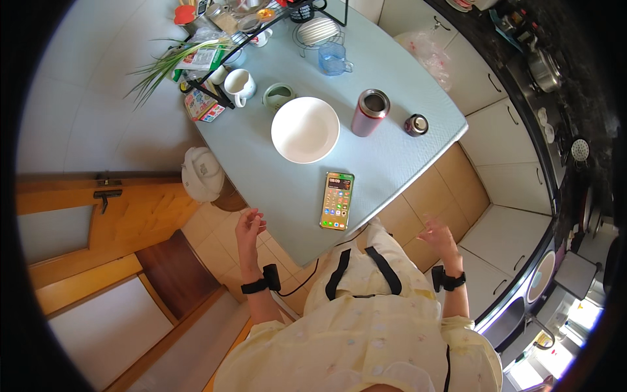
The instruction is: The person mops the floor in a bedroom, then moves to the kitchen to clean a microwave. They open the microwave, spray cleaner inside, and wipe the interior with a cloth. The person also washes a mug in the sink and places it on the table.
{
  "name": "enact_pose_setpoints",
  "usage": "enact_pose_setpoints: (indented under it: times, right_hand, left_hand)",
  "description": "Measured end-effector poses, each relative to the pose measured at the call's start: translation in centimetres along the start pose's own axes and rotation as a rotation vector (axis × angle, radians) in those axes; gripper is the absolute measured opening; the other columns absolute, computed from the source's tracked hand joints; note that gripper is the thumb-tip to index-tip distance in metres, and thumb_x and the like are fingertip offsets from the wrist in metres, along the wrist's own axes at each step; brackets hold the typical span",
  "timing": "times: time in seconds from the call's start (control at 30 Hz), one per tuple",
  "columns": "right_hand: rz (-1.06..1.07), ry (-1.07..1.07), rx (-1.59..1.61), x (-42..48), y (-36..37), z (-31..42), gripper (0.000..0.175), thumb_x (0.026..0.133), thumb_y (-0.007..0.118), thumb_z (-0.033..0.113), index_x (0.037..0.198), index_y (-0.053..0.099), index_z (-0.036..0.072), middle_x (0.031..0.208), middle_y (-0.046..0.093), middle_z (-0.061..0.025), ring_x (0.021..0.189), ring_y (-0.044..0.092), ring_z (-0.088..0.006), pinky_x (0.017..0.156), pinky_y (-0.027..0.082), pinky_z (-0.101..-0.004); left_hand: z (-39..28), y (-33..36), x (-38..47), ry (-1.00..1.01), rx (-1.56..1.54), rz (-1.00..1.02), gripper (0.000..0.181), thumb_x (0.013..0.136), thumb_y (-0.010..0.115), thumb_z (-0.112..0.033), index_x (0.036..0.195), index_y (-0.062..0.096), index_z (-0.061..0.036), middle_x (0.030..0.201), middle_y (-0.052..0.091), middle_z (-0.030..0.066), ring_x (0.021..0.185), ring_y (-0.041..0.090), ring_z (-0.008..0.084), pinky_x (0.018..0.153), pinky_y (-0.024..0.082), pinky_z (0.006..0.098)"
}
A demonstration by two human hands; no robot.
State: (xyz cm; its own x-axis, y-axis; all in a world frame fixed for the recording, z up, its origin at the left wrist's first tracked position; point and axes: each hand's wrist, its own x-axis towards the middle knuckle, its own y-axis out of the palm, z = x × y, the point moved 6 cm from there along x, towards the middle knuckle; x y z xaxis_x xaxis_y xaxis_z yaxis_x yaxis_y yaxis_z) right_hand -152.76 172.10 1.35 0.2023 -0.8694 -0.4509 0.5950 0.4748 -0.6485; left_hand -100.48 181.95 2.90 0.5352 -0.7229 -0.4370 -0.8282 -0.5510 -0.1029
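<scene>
My left hand (250,225) hangs beside the table's left edge, holding nothing, its fingers loosely curled. Off the table's right edge is my right hand (437,237), slightly blurred and holding nothing, with its fingers apart. Between them a smartphone (337,201) with its screen lit lies on the pale blue tablecloth (289,210). Beyond the phone sits a white bowl (305,130) with nothing in it. A pink metal tumbler (366,120) stands uncovered to the bowl's right, with a dark, round lid (416,125) farther right. Behind the bowl is a green cup (278,97), partly hidden.
A white mug (240,86), a blue glass mug (333,59) and stacked plates (318,31) stand farther back. Green onions (164,73) stick out from a black rack (245,44). A wooden door (122,210) is at left; white cabinets (504,132) line the right.
</scene>
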Motion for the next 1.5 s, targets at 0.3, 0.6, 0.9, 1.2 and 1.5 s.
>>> enact_pose_setpoints:
  times: [0.3,0.6,0.9,1.2,1.5]
  right_hand:
    - [-0.083,0.015,0.038,-7.8,-0.8,-6.5,0.052,0.078,0.075,0.017,0.125,0.057,0.005,0.107,0.067,-0.0175,0.085,0.067,-0.0273,0.076,0.053,-0.0354]
    - [-0.597,0.239,0.208,-36.1,-5.9,-26.8,0.036,0.083,0.071,0.016,0.116,0.061,0.005,0.098,0.069,-0.0152,0.084,0.069,-0.0241,0.071,0.054,-0.0339]
    - [-1.341,1.351,0.007,-66.9,2.8,-46.9,0.080,0.076,0.074,0.043,0.141,0.039,0.011,0.145,0.035,-0.0243,0.131,0.038,-0.0380,0.104,0.031,-0.0551]
    - [-1.239,1.627,-0.093,-67.9,17.3,-44.8,0.073,0.087,0.058,0.046,0.147,0.034,0.011,0.153,0.022,-0.0250,0.141,0.022,-0.0417,0.114,0.018,-0.0538]
    - [-1.203,1.609,0.149,-67.3,18.3,-44.1,0.078,0.085,0.061,0.043,0.149,0.028,0.011,0.154,0.014,-0.0255,0.142,0.015,-0.0438,0.114,0.014,-0.0566]
  left_hand:
    - [-1.0,6.3,-5.4,0.192,0.345,0.307,0.024,0.092,0.062,-0.010,0.114,0.060,-0.0014,0.092,0.060,0.0020,0.075,0.059,0.0084,0.066,0.049,0.0237]
    - [2.1,32.4,-20.9,0.258,0.504,1.105,0.037,0.086,0.067,-0.002,0.121,0.057,-0.0027,0.099,0.063,0.0044,0.079,0.057,0.0084,0.073,0.049,0.0237]
    - [11.4,53.9,-59.5,1.765,0.852,1.704,0.052,0.074,0.076,-0.030,0.124,0.061,-0.0228,0.147,0.036,0.0139,0.136,0.029,0.0377,0.112,0.018,0.0598]
    - [33.1,49.2,-80.1,1.942,0.743,2.471,0.063,0.080,0.070,-0.031,0.137,0.047,-0.0154,0.147,0.036,0.0201,0.134,0.036,0.0395,0.106,0.026,0.0619]
    - [42.4,48.0,-81.1,2.163,0.902,2.569,0.081,0.090,0.055,-0.046,0.151,0.020,-0.0068,0.156,0.024,0.0119,0.144,0.023,0.0270,0.115,0.018,0.0497]
